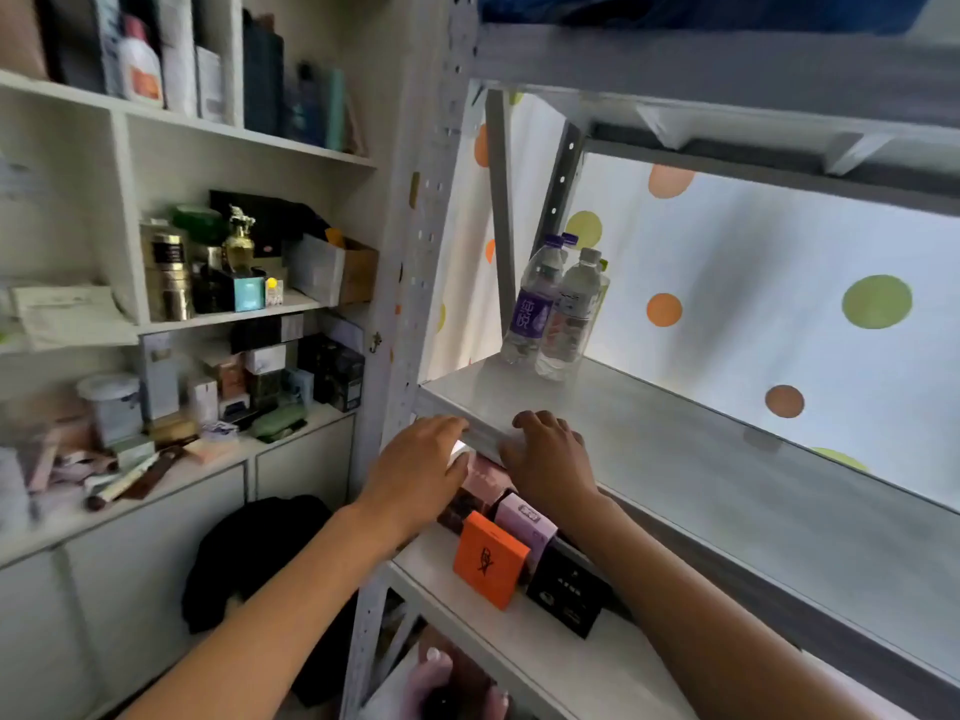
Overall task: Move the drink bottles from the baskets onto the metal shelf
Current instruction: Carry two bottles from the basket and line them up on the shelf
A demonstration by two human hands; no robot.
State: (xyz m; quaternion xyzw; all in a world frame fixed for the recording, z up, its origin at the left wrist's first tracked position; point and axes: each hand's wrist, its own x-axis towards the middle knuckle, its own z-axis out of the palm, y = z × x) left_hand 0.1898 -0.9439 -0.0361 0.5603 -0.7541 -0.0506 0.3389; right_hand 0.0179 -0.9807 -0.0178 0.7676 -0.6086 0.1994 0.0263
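Here, 2 bottles (550, 309) upright, shelf (727, 485) corner

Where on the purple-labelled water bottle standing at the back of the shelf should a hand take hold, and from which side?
Grip the purple-labelled bottle around its labelled middle, coming from the open front left. It stands upright in the shelf corner, and a second clear bottle crowds its right side, with the curtain behind, so those sides look blocked.
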